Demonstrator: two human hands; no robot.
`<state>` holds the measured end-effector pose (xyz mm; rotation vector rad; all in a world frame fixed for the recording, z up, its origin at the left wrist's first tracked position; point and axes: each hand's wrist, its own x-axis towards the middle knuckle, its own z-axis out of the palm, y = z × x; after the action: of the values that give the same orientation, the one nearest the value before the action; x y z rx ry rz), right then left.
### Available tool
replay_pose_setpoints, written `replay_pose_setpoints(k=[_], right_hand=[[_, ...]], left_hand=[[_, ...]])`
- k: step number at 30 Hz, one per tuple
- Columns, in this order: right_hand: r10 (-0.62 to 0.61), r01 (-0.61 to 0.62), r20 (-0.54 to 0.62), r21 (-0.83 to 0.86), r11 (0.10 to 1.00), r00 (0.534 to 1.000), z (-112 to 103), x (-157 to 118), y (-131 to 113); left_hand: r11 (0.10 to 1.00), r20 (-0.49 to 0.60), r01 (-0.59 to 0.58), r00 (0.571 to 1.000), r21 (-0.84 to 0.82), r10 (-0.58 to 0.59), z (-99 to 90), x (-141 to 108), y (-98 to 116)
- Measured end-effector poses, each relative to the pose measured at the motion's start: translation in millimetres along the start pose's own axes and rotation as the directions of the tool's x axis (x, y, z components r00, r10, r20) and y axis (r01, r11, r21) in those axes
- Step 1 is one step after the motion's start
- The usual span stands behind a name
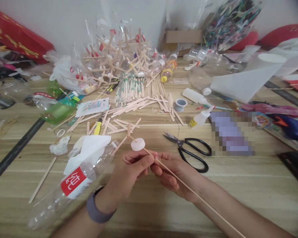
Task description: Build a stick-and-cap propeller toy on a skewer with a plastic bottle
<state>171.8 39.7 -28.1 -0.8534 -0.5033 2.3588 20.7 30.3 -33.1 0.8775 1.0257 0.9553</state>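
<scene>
My left hand (136,167) pinches a long thin wooden stick (186,184) between thumb and finger. Right beside it, my right hand (171,170) is closed on the same stick, which slants down to the lower right over my right forearm. A white bottle cap (138,144) is threaded on the stick's upper part. The stick's top end meets crossed flat craft sticks (129,131) at the neck of a clear plastic bottle (95,167) with a red and white label. That bottle lies tilted to the left of my left hand.
Black-handled scissors (193,150) lie right of my hands, with a glue bottle (200,118) and a wire spool (180,105) behind. Loose craft sticks (131,107), a green bottle (58,110) and a heap of bottles and sticks (124,56) fill the back.
</scene>
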Motion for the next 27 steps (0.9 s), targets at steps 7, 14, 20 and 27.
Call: replay_pose_setpoints(k=[7,14,20,27], right_hand=[[-0.002,0.002,-0.014,-0.048,0.999,1.000,-2.2,-0.4,5.8],[-0.214,0.148,-0.119,-0.410,0.900,0.970,-6.4,1.5,-6.1],[-0.492,0.283,0.147,-0.935,0.214,0.858,1.0,-38.6,-35.0],[-0.565,0.071,0.546,-0.755,-0.652,0.619,11.6,-31.1,-2.7]], left_hand=[[0.999,0.005,-0.035,0.999,0.033,0.035,-1.3,0.8,2.3],[0.995,-0.122,0.070,0.989,-0.069,-0.078,-0.3,3.6,4.2],[0.987,-0.249,0.107,0.959,-0.117,-0.134,2.5,5.6,7.1],[0.984,-0.294,0.083,0.947,-0.156,-0.127,12.4,4.4,6.5]])
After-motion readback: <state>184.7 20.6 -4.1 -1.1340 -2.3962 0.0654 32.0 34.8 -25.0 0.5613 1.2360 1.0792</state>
